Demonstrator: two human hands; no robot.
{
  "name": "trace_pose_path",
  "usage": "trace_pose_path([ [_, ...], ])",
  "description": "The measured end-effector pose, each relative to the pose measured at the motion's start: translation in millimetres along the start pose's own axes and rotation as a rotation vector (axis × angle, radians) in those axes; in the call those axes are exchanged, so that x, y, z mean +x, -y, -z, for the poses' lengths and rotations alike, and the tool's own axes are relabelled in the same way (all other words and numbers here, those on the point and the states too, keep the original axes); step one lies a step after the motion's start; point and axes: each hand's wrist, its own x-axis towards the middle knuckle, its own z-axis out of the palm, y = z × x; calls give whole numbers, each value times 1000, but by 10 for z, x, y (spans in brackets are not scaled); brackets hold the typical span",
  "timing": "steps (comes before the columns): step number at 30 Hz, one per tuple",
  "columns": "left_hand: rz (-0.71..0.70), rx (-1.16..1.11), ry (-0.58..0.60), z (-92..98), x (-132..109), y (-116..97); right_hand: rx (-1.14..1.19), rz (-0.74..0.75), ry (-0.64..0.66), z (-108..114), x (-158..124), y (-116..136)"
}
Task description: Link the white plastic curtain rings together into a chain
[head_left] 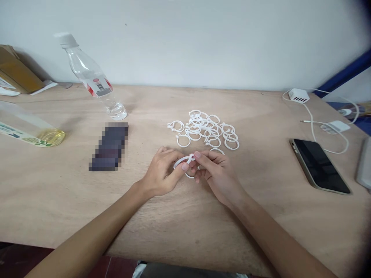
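Observation:
A white plastic ring with a small eyelet, like a curtain ring [180, 160], is held between my two hands just above the table. My left hand [160, 173] is closed around the ring's left side, thumb pressed near the eyelet. At the eyelet, the thumb and fingers of my right hand [218, 175] pinch the ring. Part of another white ring shape [189, 176] shows below my fingers; whether it is separate I cannot tell. Just beyond my hands lies a loose pile of similar white rings [204, 129], several of them overlapping.
On the left stand a clear water bottle [97, 83] and a bottle with yellow liquid [52, 137], with a blurred dark object [110, 146] nearby. To the right are a phone [320, 166], a white charger hub [299, 95] and cables. A wall [185, 46] borders the wooden table [72, 208].

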Motion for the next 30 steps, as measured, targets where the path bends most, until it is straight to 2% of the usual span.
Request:
trace_pose_path([
  [5,76,-156,37,12,18,-43,-25,24,-47,-16,-17,-5],
  [10,248,-359,63,1,43,-83,-9,55,-100,-15,7,-37],
  [14,321,-518,57,-15,65,-105,4,49,-102,-2,30,-65],
  [30,390,-600,104,-6,79,-143,2,55,-105,-12,31,-89],
])
